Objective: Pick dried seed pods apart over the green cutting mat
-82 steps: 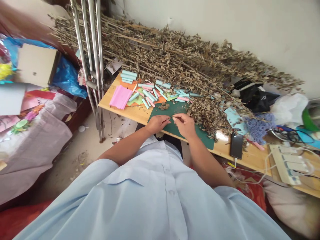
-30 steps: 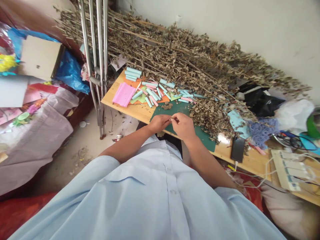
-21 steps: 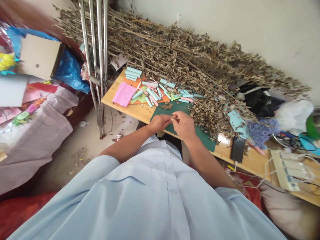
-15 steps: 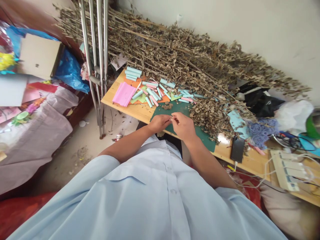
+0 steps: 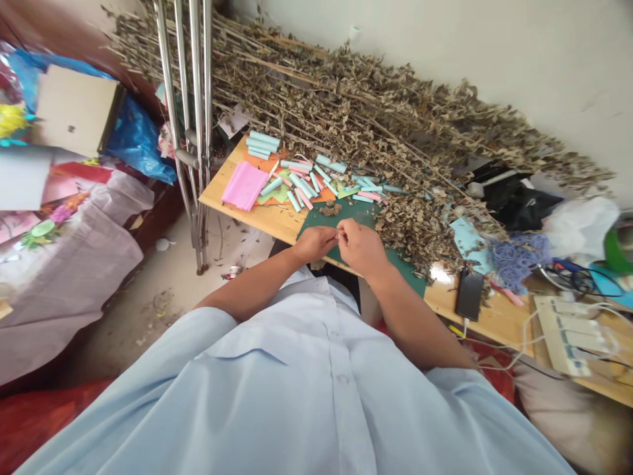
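My left hand [image 5: 312,241] and my right hand [image 5: 361,245] meet fingertip to fingertip over a dark green cutting mat [image 5: 395,264] at the front of a wooden table [image 5: 257,221]. Both pinch one small pale thing between them, too small to name. A little clump of dried leaves [image 5: 330,209] lies on the mat just beyond my fingers. Further back lie several rolled paper tubes [image 5: 301,183] in light blue and pink, and a pink sheet [image 5: 242,186].
A big heap of dried leafy stalks [image 5: 356,125] covers the table's back and right. A phone [image 5: 467,293], purple yarn [image 5: 514,254], a black bag [image 5: 509,194] and a power strip [image 5: 568,330] lie right. Metal crutches [image 5: 190,125] lean at the table's left corner.
The camera has shifted slightly. My hands have drawn closer together over the mat and keep pinching the small thing; nothing else moved.
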`<state>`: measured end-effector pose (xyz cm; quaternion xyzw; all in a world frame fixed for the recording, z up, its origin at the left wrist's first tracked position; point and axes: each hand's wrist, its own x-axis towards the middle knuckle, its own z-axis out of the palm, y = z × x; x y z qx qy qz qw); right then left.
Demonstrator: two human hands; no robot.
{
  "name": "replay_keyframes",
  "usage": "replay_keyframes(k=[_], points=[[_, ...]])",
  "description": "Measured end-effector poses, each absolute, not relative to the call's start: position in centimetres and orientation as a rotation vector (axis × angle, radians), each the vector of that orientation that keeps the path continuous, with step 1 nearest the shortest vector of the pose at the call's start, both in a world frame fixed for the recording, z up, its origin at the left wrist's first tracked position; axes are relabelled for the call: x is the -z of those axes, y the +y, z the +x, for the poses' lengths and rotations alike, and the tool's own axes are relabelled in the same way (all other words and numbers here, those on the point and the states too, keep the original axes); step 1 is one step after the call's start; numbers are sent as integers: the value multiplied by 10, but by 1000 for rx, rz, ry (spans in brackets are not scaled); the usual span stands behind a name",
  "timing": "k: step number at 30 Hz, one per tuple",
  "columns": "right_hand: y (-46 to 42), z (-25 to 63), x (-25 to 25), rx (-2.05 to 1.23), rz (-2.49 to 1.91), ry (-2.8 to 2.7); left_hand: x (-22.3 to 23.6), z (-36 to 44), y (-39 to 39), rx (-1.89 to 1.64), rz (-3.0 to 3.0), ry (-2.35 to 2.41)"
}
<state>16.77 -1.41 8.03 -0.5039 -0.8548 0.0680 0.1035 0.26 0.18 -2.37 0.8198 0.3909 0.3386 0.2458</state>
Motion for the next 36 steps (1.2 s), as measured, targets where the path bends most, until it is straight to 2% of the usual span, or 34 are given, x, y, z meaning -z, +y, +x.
replay_keyframes(k=[7,13,16,24,36], points=[[-11,163,-89,-193,-1472,-2625,26,3,3,-886,2241,1114],[-7,185,-86,-579,-1393,-2316,20,2,1,-885,2210,1118],[-6,195,-80,-595,-1379,-2203,19,2,0,-892,2181,1128],[-3,192,-71,-628,-1158,-2344,24,1,2,-891,2199,1087],[22,188,-76,-784,-1345,-2418,22,1,1,-868,2221,1107]])
